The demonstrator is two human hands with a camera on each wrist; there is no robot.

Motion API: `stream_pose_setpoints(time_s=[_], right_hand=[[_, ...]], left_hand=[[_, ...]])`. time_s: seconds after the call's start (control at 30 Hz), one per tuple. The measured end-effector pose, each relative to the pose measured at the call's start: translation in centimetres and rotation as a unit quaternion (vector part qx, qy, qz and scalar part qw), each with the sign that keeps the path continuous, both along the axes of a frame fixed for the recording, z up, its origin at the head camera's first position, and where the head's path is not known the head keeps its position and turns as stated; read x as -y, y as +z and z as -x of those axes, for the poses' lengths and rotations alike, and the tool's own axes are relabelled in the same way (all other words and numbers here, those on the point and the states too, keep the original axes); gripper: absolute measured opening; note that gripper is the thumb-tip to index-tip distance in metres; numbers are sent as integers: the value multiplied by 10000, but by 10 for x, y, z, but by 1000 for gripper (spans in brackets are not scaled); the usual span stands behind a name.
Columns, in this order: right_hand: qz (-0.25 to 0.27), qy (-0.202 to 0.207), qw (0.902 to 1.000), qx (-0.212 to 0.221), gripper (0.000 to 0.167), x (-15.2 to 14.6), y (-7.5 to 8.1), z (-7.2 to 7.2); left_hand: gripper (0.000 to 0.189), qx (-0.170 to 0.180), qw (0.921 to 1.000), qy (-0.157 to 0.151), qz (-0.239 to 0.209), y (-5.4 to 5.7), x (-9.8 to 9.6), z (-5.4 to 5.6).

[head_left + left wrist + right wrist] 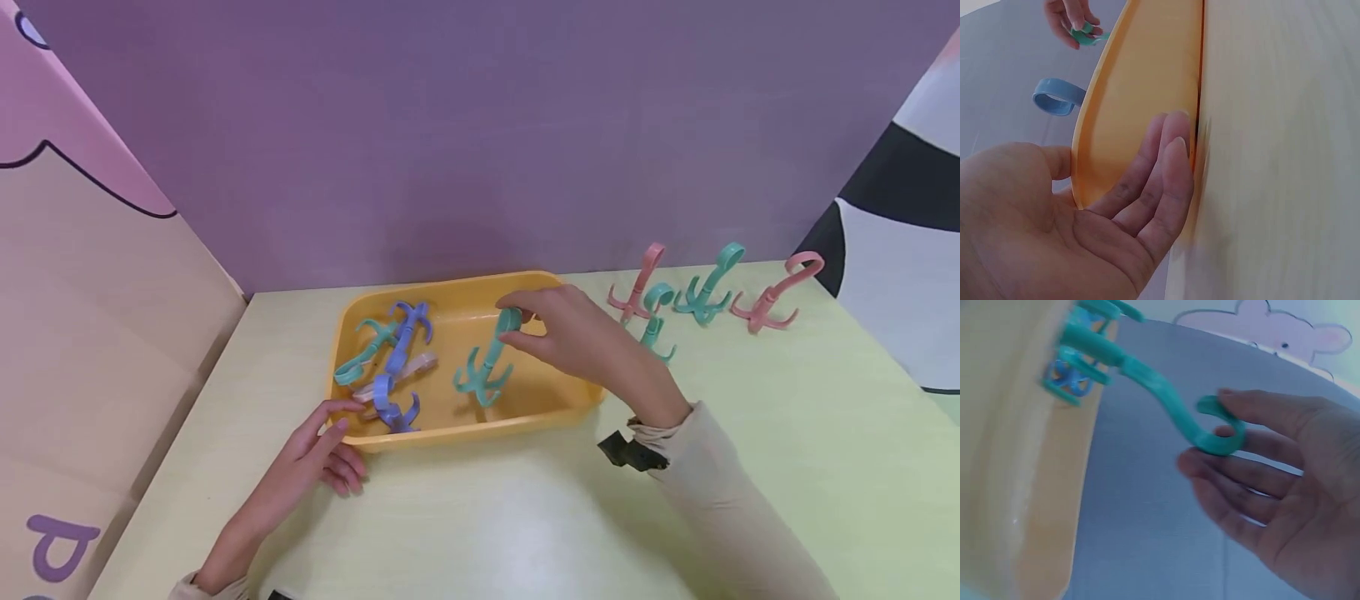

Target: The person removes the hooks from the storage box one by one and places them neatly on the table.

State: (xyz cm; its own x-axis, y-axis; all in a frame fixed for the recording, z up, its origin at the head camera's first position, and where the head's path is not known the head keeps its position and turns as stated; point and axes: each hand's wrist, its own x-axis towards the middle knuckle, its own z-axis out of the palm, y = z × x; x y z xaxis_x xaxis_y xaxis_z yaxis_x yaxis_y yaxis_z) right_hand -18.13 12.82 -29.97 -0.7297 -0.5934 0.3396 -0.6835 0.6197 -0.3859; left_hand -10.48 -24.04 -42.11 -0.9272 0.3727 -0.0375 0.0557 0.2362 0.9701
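Note:
My right hand (573,333) pinches a green multi-prong hanging hook (491,362) by its curved top. The hook's prongs point down over the right half of a yellow tray (465,434); the right wrist view shows thumb and fingers about the hook's loop (1229,440). My left hand (311,457) holds the tray's near left corner, its thumb at the rim and several fingers against the outer wall (1141,81). Inside the tray's left half lie a green hook (378,350), a blue hook (406,337), a pale pink piece (417,367) and another blue hook (384,396) near the left hand.
Right of the tray, a pink hook (640,292), a green hook (705,300), another pink hook (765,307) and another green hook (652,333) stand on the pale table (480,533). A purple wall (480,142) rises behind, with printed panels at both sides.

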Motion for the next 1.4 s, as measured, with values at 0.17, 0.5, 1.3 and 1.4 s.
stream_pose_setpoints(time_s=[0.17, 0.5, 1.3, 1.4], right_hand=[[264, -100, 9974, -664, 39, -15, -11, -14], [1079, 12, 9653, -2378, 41, -53, -7, -38], [1363, -2367, 9229, -2713, 39, -175, 35, -52], [1164, -2503, 9264, -2561, 41, -186, 28, -43]], left_hand=[[40, 33, 10000, 30, 30, -1, -1, 3], [42, 33, 9999, -89, -36, -3, 2, 6], [40, -107, 9998, -135, 27, 2, 5, -1], [40, -73, 9999, -126, 23, 1, 4, -1]])
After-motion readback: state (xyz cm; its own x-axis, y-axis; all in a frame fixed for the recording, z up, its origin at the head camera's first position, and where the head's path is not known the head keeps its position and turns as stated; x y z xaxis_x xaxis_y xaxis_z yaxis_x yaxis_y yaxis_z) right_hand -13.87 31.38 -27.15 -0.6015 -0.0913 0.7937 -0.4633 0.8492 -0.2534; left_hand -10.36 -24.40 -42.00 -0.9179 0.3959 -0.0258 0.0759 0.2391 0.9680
